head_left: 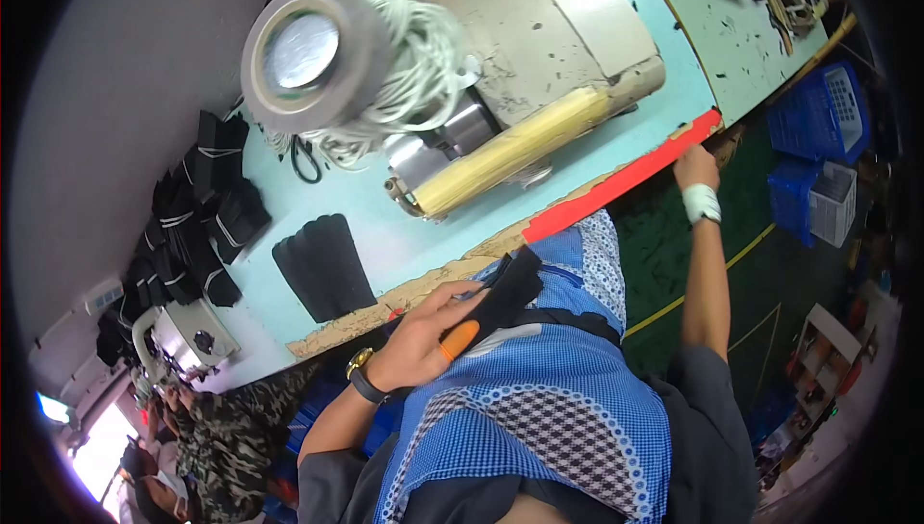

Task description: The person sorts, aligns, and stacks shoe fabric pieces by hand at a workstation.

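My left hand (421,343) is closed on black fabric pieces (507,295), holding them over my lap in front of the table edge. An orange finger cover (459,339) sits on its thumb, and a watch is strapped at the wrist. My right hand (697,170), with a white wrap around the wrist, is at the right end of the red strip (616,182) along the table edge. Its fingers are curled; what they hold, if anything, is hidden. A flat stack of black fabric pieces (324,269) lies on the table, left of the machine.
A cream sewing machine (539,24) with a yellow-wrapped front stands on the pale blue table (414,255). A tape roll (318,52) and white cord (409,52) are beside it. Tied black bundles (192,206) lie left. Blue baskets (818,110) stand right. Another person's camouflage sleeve (231,437) shows lower left.
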`<state>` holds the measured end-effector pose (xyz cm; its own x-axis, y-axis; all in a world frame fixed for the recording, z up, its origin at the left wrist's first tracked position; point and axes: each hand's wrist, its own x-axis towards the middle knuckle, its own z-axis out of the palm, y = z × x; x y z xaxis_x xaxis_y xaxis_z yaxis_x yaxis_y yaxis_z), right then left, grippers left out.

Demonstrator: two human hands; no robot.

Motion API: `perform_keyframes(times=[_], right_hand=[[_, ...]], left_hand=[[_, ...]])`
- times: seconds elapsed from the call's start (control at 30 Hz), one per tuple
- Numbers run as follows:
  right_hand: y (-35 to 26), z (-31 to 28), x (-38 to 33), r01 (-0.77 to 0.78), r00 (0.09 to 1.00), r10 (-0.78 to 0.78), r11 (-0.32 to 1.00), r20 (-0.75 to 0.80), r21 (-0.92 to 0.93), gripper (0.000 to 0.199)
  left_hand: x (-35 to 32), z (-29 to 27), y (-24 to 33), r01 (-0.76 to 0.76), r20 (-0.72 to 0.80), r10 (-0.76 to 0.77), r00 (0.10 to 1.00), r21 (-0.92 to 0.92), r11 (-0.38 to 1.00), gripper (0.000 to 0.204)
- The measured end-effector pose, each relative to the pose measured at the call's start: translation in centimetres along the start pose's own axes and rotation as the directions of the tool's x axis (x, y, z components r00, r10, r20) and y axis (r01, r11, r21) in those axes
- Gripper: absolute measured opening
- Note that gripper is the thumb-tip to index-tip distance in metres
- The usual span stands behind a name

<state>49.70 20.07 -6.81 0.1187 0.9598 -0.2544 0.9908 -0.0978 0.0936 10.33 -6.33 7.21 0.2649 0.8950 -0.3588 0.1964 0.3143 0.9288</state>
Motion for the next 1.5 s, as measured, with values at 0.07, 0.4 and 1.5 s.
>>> perform_keyframes(times=[0.07,0.4,1.5], right_hand=[[1.1,-1.1,-1.2,0.065,0.998,-0.061,0.986,-0.027,0.155,0.019],[-16.2,-11.0,-6.8,0.642,0.732,-0.608,0.463,-0.308,0.612,0.015],[-17.3,-17.5,-3.8,0.660,0.239,-0.971,0.170,0.009,0.732,0.010]], left_hand=[[0.7,-1.3,-0.2,-0.070,-0.139,0.074,0.987,0.037,0.997,0.022],[3.5,-14.3,-4.0,0.264,-0.027,-0.278,0.960,-0.241,0.934,0.030],[5.8,-14.5,-4.4,0.140,-0.216,-0.537,0.816,-0.827,0.545,0.031]])
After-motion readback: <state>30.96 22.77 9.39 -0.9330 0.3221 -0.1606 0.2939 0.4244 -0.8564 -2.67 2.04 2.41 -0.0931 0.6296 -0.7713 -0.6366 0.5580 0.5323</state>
